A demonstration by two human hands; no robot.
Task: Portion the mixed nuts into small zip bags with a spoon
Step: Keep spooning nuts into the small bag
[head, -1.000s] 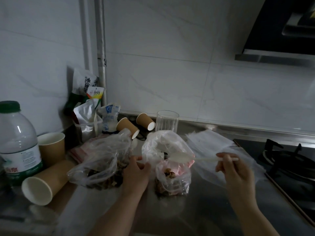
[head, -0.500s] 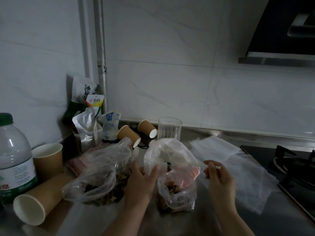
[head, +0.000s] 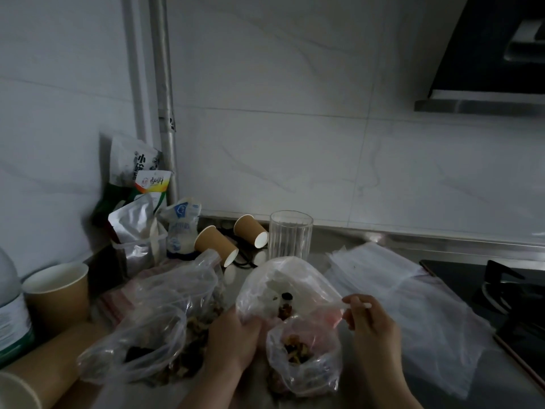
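A clear plastic bag of mixed nuts (head: 300, 358) stands open in the middle of the steel counter. My left hand (head: 233, 340) grips its left edge and holds the mouth open. My right hand (head: 371, 326) pinches the handle of a white plastic spoon (head: 358, 305). The spoon reaches left into the bag's mouth, where a few dark nuts (head: 285, 305) show at its bowl. A second, larger clear bag of nuts (head: 165, 329) lies to the left. A stack of small clear zip bags (head: 392, 287) lies to the right.
Paper cups lie tipped at the back (head: 216, 245) and at the left front (head: 35, 376); one stands upright (head: 57, 290). A ribbed glass (head: 290, 234), snack packets (head: 138, 202), a water bottle (head: 11, 320) and a gas hob (head: 507, 296) surround the work spot.
My right hand has moved left, carrying the spoon deeper into the bag's mouth, and nuts now show at its bowl. My left hand has slid closer to the bag's edge.
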